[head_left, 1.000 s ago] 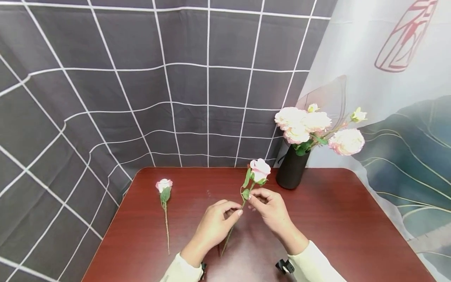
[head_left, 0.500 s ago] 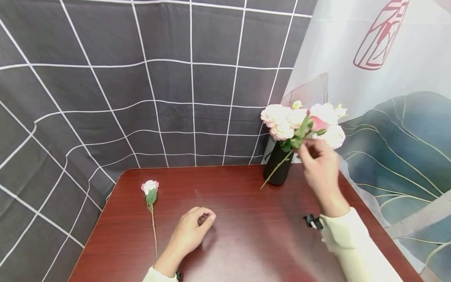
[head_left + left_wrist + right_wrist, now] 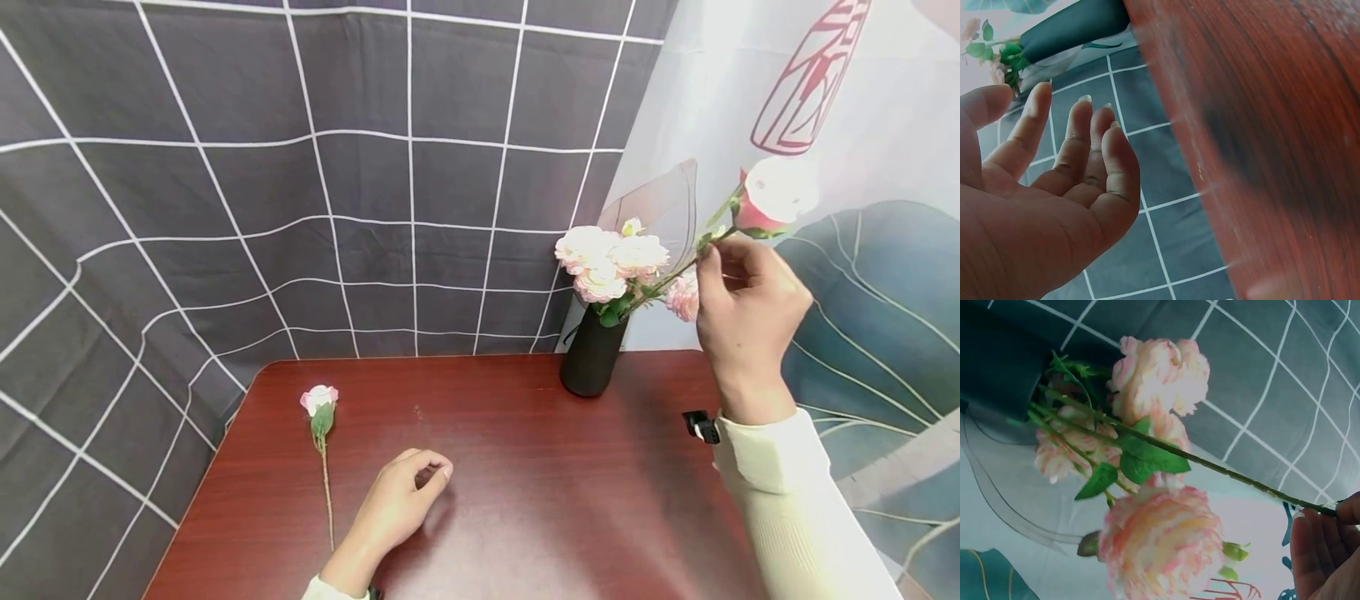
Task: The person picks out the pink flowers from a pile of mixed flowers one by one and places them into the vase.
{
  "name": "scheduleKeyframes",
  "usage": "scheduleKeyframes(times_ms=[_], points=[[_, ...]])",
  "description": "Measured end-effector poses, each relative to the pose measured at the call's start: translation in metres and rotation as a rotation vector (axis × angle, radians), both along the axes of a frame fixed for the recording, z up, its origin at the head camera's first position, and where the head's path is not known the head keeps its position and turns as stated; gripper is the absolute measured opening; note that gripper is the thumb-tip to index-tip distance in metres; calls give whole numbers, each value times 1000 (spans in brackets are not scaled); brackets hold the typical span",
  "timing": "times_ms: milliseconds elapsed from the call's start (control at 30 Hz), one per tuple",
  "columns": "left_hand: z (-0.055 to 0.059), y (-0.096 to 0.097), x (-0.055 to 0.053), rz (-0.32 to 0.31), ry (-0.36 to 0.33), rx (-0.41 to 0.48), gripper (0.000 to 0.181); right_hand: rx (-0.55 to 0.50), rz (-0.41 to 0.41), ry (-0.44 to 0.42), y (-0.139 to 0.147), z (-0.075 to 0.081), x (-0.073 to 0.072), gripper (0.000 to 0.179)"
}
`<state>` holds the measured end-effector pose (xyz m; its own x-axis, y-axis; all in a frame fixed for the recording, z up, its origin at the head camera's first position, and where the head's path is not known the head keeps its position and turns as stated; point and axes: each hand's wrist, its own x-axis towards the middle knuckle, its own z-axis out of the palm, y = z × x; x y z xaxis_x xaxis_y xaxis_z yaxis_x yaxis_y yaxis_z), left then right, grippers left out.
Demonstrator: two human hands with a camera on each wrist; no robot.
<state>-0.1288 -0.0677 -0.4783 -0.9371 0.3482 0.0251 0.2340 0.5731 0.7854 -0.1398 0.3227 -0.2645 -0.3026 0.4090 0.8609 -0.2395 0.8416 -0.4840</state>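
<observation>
High at the right of the head view, my right hand (image 3: 753, 325) pinches a pink rose (image 3: 772, 200) by the stem just under its bloom. The rose's long stem (image 3: 1229, 472) slants down to the mouth of a black vase (image 3: 592, 358), where its lower end is among other stems; how deep it sits cannot be told. Pale pink peony-like flowers (image 3: 1163, 540) fill the vase. Over the table my left hand (image 3: 397, 500) holds nothing, its fingers loosely bent, as the left wrist view shows. A second rose (image 3: 321, 408) lies left of that hand.
The dark red table (image 3: 510, 467) ends at a back edge close behind the vase. A grey curtain with white grid lines (image 3: 360, 192) hangs behind it. At the right hangs a pale patterned cloth (image 3: 885, 275).
Both hands were at the rose; the left hand let go and drew away left. My right hand carried the rose right and up, bringing its stem end to the vase mouth.
</observation>
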Motion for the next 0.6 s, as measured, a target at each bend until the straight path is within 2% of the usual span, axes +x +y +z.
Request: scheduleKeyframes(times_ms=[200, 367, 600], points=[[-4, -2, 0, 6, -19, -24, 14, 113, -51, -95, -1, -11, -12, 33], [-6, -3, 1, 14, -22, -27, 15, 133, -49, -137, -7, -26, -22, 23], [-6, -5, 0, 27, -18, -11, 12, 170, -44, -232, -7, -52, -34, 18]])
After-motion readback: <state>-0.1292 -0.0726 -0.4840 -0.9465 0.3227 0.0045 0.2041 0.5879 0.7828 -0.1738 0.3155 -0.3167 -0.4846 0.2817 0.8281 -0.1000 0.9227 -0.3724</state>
